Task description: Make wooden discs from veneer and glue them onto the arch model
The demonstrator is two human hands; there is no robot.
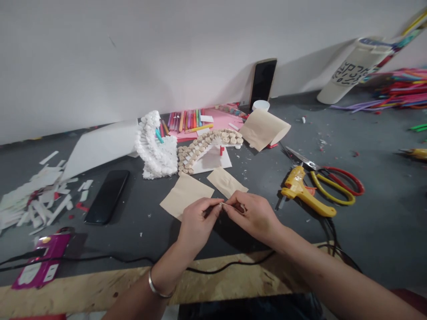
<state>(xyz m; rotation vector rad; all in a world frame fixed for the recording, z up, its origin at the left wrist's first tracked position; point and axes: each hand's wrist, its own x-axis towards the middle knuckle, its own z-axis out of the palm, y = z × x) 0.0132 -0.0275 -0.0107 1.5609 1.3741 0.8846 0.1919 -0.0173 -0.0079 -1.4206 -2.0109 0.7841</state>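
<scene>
My left hand and my right hand meet above the front of the dark table. Between their pinched fingertips is a small pale paper strip, mostly covered by the fingers. Just beyond them lie a square beige paper sheet and a smaller beige paper piece. Behind these stands an arched model covered with small beige paper rolls, on a white base with red supports. Touching its left side is a white curved piece with a bumpy surface.
A yellow glue gun and scissors lie at right. On the left are a black phone, white paper scraps and a purple power strip. A black cable crosses the front edge. Another phone leans against the wall.
</scene>
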